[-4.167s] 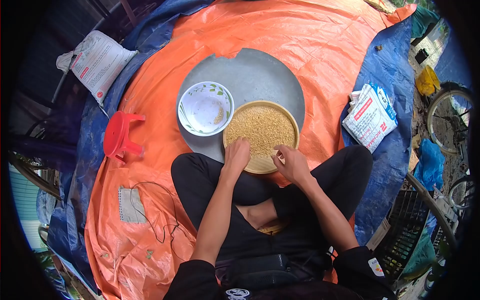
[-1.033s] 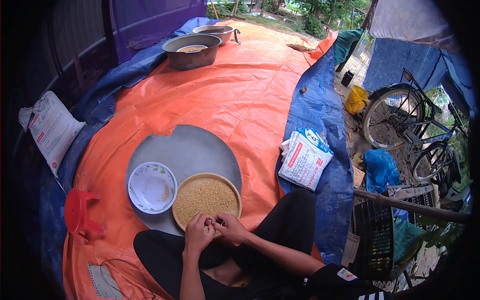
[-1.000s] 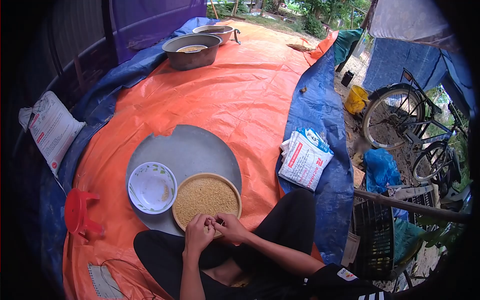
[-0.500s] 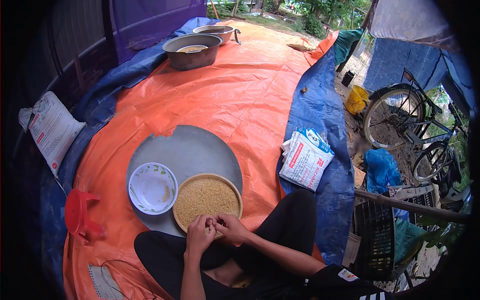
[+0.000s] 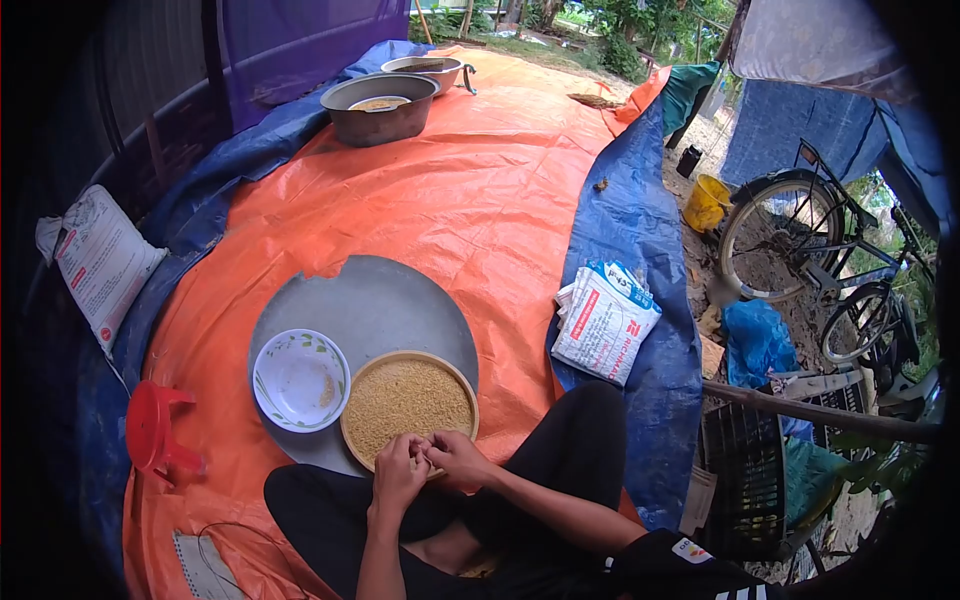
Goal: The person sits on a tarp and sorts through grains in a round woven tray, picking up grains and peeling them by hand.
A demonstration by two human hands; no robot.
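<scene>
A round shallow tray [image 5: 474,398] full of golden grain [image 5: 405,400] lies in front of my crossed legs. Over its near edge my left hand [image 5: 400,470] and my right hand [image 5: 458,456] meet, fingertips pinched together. Whatever they pinch, if anything, is too small to make out. Left of the tray stands a white bowl [image 5: 290,380] with a green leaf pattern and a few grains inside. Both rest on a round grey board [image 5: 370,295] with a chipped far edge.
An orange tarp [image 5: 480,200] covers the ground. A red stool [image 5: 155,428] stands left, near a white sack [image 5: 100,260]. Folded sacks [image 5: 606,325] lie right on blue sheeting. Farther off are a grey basin [image 5: 378,120], a yellow bucket [image 5: 706,203] and a bicycle [image 5: 785,235].
The whole view has shifted slightly. Both hands stay together over the near edge of the tray, with hardly any movement of the fingers.
</scene>
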